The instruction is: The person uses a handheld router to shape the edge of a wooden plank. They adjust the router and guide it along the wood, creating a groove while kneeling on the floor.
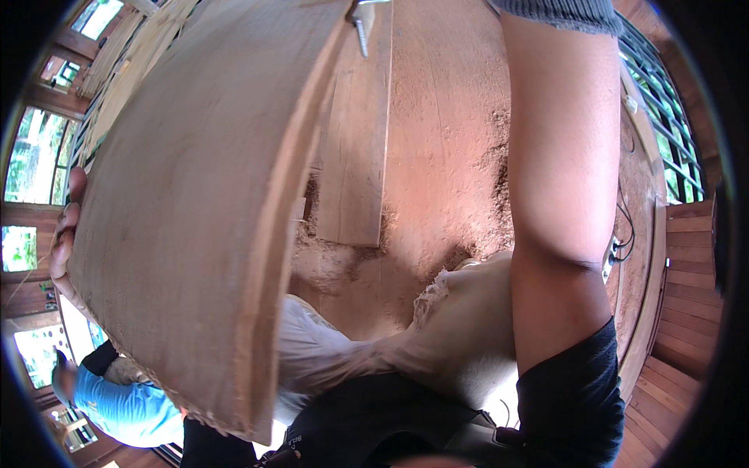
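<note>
The fingers of our left hand (65, 242) are clamping on the left edge of the wide wooden board (195, 195), which is tilting at our left; our right hand is reaching beyond the upper edge, so we cannot tell its grip, only the bare right arm (562, 156) showing. For good control, we should be holding firmly and evenly, minding the ragged lower edge. Farther out, a narrower plank (355, 179) is lying on the sawdust-strewn wooden surface (445, 117), and a blue-shirted person (129, 409) is calling for care.
</note>
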`<state>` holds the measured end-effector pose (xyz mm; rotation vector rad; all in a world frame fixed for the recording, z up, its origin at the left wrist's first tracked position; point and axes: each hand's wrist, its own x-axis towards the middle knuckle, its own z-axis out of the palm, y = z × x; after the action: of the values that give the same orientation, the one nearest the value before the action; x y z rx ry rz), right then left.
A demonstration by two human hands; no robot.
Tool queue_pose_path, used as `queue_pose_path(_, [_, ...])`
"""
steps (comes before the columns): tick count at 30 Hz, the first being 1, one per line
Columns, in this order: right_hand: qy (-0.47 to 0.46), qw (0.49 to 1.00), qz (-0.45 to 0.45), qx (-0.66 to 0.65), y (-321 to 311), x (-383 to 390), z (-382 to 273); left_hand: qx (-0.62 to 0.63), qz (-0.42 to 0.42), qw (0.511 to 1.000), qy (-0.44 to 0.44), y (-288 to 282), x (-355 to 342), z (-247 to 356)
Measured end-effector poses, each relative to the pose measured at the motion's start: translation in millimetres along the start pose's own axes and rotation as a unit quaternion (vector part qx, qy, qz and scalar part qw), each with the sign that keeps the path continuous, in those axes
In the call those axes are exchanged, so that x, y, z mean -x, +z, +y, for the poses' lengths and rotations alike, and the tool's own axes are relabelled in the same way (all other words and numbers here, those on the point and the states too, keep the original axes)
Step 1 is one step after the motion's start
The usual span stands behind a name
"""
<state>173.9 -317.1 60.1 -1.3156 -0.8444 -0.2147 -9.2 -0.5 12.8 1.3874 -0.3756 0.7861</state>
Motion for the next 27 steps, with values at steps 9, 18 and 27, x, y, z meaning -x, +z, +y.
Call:
queue_pose_path(9, [0.008,1.0,-0.006,0.008,3.1,4.0,4.0,-0.141,-0.047,0.987,0.066,-11.5,-1.5,-1.0])
queue_pose_path(18, [0.011,1.0,-0.007,0.008,7.1,5.3,5.3,-0.018,-0.037,0.998,-0.041,-25.1,-5.4,9.8])
queue_pose_path(27, [0.009,1.0,-0.011,0.005,5.1,4.1,4.9,-0.128,-0.106,0.985,0.052,-29.1,-12.0,7.4])
